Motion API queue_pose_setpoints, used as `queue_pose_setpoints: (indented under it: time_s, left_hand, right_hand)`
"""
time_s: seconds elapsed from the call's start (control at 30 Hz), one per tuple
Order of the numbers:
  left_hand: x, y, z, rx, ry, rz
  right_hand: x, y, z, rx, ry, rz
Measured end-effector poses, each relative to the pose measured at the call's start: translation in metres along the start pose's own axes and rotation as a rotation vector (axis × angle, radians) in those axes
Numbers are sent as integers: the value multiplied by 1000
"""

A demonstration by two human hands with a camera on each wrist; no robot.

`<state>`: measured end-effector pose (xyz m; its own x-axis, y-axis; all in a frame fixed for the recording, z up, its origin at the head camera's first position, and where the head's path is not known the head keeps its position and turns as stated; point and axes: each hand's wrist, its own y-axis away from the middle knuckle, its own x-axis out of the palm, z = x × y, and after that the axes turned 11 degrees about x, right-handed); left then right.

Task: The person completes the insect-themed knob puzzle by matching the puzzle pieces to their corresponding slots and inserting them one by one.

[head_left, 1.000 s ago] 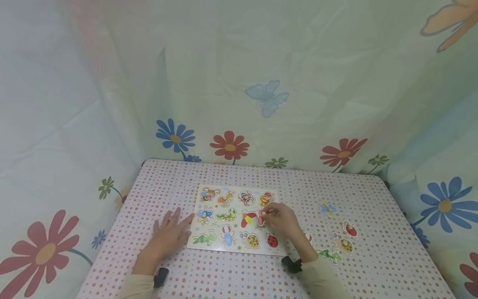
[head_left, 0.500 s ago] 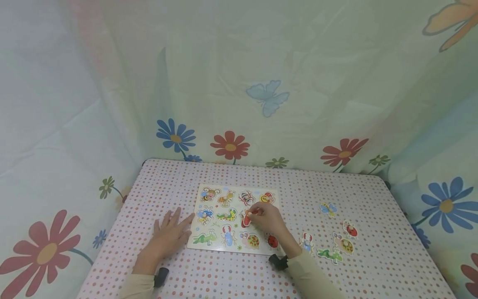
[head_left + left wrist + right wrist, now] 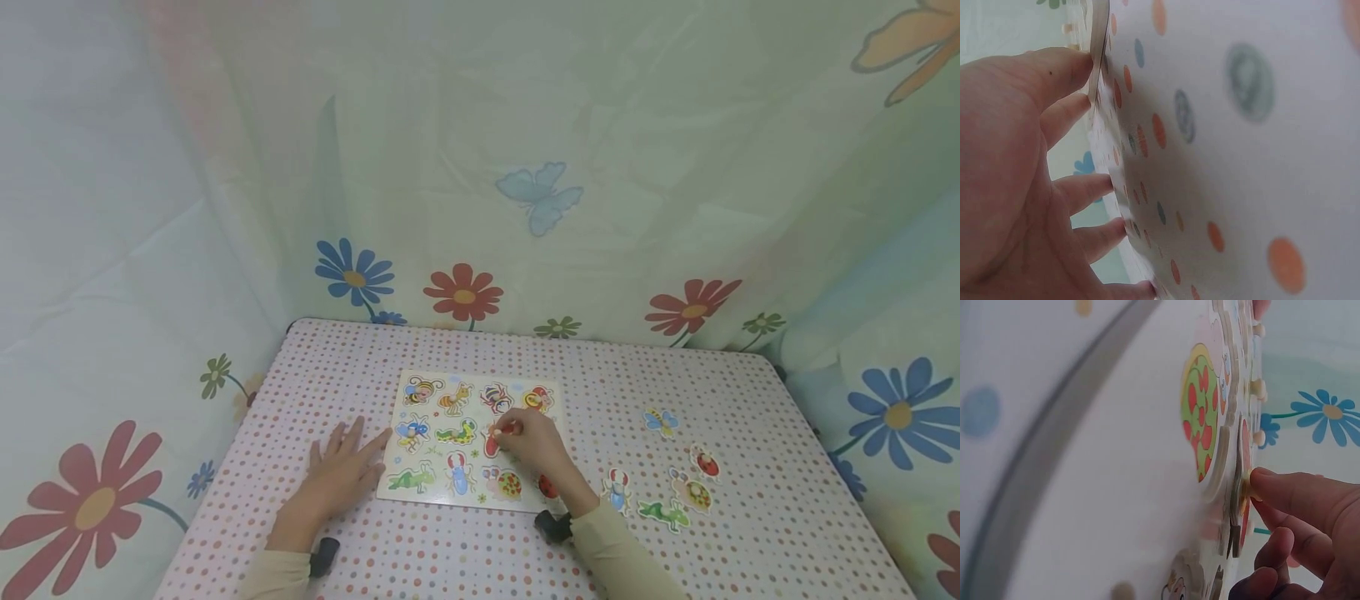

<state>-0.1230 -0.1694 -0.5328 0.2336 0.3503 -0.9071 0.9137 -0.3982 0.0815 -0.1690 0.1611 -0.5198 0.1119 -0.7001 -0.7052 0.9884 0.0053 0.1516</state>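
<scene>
A wooden insect puzzle board [image 3: 480,498] lies on the dotted table. My right hand [image 3: 536,446] pinches the small knob of a red winged-insect puzzle piece [image 3: 1244,450] between thumb and forefinger. The piece sits over the board's middle row, right of the green caterpillar [image 3: 455,432], partly hidden by the fingers. In the right wrist view it stands slightly proud of the board, close over its surface, beyond the printed snail shape [image 3: 1200,412]. My left hand [image 3: 341,475] rests spread on the table, thumb and forefinger at the board's left edge [image 3: 1099,56].
Right of the board lie loose pieces: a blue-winged insect [image 3: 661,422], a ladybug [image 3: 705,461], a snail [image 3: 692,490], a green grasshopper [image 3: 663,514] and a stag beetle [image 3: 617,490]. A flowered curtain [image 3: 420,167] hangs behind the table [image 3: 337,350].
My right hand has moved left across the board with the red piece, from the right column to the neighbouring spot, then nearly stopped. My left hand has stayed put.
</scene>
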Motion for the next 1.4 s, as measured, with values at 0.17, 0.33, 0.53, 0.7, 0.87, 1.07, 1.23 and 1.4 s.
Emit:
queue_pose_setpoints:
  time_s: [0.17,0.33,0.53,0.7,0.87,1.07,1.23,1.4]
  left_hand:
    - [0,0,-1,-5,0,6]
    - [1,0,0,-5,3,5]
    - [2,1,0,-5,-2,-4]
    - [1,1,-1,-10,5,3]
    - [-1,1,-2,-5,16,-3]
    - [-3,3,-3,-5,17,1]
    - [-3,3,-3,0,19,-1]
    - [-3,2,-3,0,11,-1]
  right_hand:
    - [1,1,-1,12,2,11]
    - [2,2,-1,29,9,15]
    - [0,1,-1,35,17,17]
    - [-3,1,-2,26,17,25]
    - [-10,2,-5,34,-2,16]
    - [-24,4,-6,70,8,-4]
    - [-37,8,-9,96,36,-39]
    - [-52,12,-15,85,32,-79]
